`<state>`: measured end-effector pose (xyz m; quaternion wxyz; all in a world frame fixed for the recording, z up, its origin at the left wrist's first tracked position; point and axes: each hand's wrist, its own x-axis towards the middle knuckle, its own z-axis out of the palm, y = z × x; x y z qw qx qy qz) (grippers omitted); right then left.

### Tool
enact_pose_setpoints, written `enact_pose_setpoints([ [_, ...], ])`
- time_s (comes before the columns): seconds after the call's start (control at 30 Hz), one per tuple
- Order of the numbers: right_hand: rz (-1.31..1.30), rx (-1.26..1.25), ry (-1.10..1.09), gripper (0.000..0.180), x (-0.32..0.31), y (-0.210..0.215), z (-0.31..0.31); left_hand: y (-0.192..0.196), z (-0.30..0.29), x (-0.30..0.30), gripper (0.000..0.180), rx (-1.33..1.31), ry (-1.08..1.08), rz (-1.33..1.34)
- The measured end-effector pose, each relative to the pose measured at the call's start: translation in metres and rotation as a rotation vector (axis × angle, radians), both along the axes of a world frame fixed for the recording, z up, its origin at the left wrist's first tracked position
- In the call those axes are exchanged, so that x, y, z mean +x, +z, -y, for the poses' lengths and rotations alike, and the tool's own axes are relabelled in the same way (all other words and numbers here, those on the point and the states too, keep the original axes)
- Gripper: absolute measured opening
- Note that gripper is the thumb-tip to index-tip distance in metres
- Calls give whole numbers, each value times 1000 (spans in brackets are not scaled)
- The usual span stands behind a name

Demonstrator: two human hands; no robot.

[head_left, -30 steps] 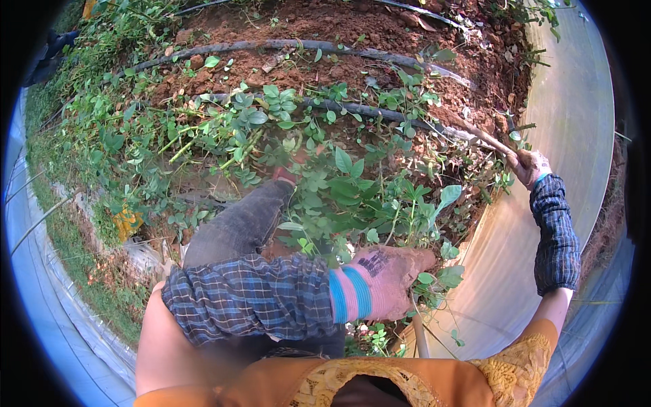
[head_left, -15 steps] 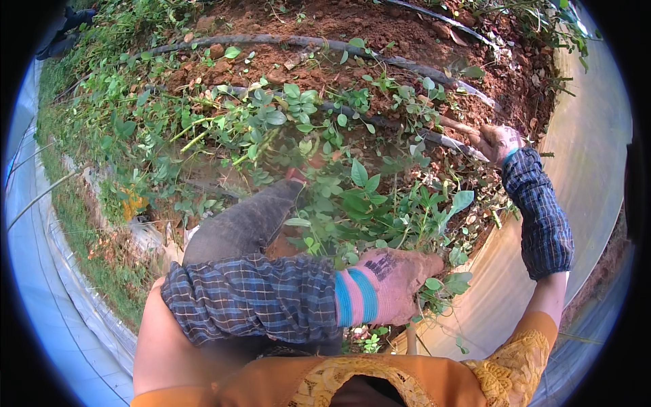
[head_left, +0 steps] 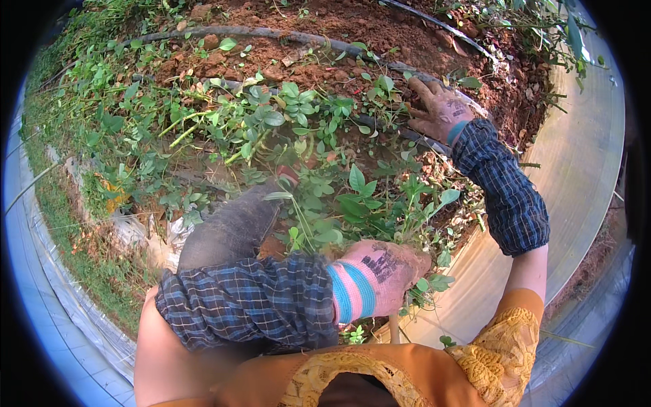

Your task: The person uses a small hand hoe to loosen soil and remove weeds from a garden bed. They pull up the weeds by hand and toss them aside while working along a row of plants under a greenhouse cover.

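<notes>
My left hand [head_left: 386, 275], in a dusty pink glove with blue bands at the cuff, is closed around a bunch of leafy weeds [head_left: 434, 283]. Green leaves stick out past its knuckles; its fingertips are hidden underneath. A thin pale stick [head_left: 394, 329] shows below this hand, and whether it is gripped too I cannot tell. Farther off, my right hand [head_left: 441, 112] wears a similar soiled glove. Its fingers are spread over low green plants [head_left: 386, 91] beside a dark hose [head_left: 339, 46], and nothing shows in its grasp.
Red-brown soil [head_left: 291, 71] with hoses across it lies ahead. Dense leafy stems [head_left: 251, 112] cover the left and middle. A pale sheet-like border [head_left: 576, 149] runs along the right. My dark-clad leg [head_left: 227, 227] rests among the plants, with whitish plastic scraps [head_left: 132, 230] beside it.
My right hand has moved left and slightly forward, from a closed posture near the border to spread fingers over the plants. My left hand stays closed on the weeds, shifted slightly left.
</notes>
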<state>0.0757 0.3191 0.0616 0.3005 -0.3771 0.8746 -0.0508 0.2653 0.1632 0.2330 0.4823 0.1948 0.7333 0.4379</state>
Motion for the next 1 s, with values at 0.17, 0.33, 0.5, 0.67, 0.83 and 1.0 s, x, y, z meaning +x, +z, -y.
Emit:
enact_pose_setpoints([
  [0.17,43,55,49,67,14,-26,60,0,5,3,41,30,-143,11],
  [0.33,-149,-88,-134,30,-40,-31,67,5,16,8,36,65,-49,-32],
  [0.5,-24,-81,-31,31,-58,-6,84,9,27,14,25,41,74,-67],
  [0.67,162,70,491,54,2,-20,162,7,37,11,40,61,5,-121],
  [0.83,143,-18,429,23,-13,-41,184,7,47,8,34,86,79,-85],
  [1.0,-124,224,-347,36,-98,12,115,10,45,8,35,37,150,-116],
])
